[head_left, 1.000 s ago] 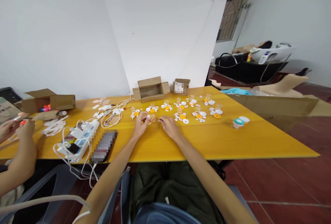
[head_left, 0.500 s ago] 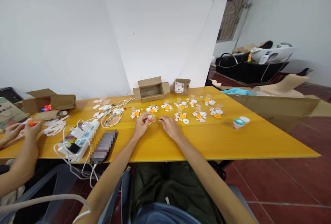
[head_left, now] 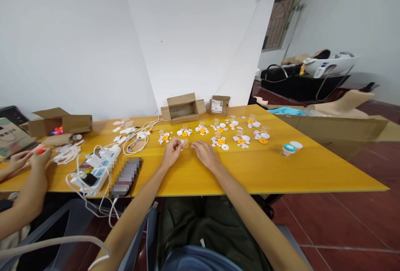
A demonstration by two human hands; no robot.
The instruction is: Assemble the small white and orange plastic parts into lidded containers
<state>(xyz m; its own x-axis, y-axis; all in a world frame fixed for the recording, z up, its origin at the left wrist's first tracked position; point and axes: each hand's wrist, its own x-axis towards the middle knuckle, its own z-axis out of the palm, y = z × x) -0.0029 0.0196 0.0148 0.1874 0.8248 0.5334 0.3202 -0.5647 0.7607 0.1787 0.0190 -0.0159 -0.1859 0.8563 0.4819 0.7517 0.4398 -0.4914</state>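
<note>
My left hand [head_left: 171,154] is over the table with its fingers pinched together; what they hold is too small and hidden to make out, though a bit of orange shows beneath them. Just right of its fingertips stands a small clear plastic cup [head_left: 185,143]. On the other side of that cup my right hand [head_left: 204,153] rests low over the table, palm down, fingers stretched out and holding nothing visible. Beyond the hands lie several groups of small parts: white dice-like pieces [head_left: 214,141], white discs [head_left: 224,147], yellow-orange rings [head_left: 221,141] and clear cups [head_left: 216,122].
At right, a teal-topped container [head_left: 289,148] sits beside a white disc [head_left: 296,144]. Cardboard boxes [head_left: 184,116] line the wall. A power strip [head_left: 101,169], cables and phone [head_left: 126,176] lie left. A co-worker's hands [head_left: 39,158] hold something orange. A large carton [head_left: 331,133] flanks the table.
A small white piece that showed at my left fingertips is now mostly hidden by the fingers. My right hand stays almost in place. The co-worker's hands have shifted slightly.
</note>
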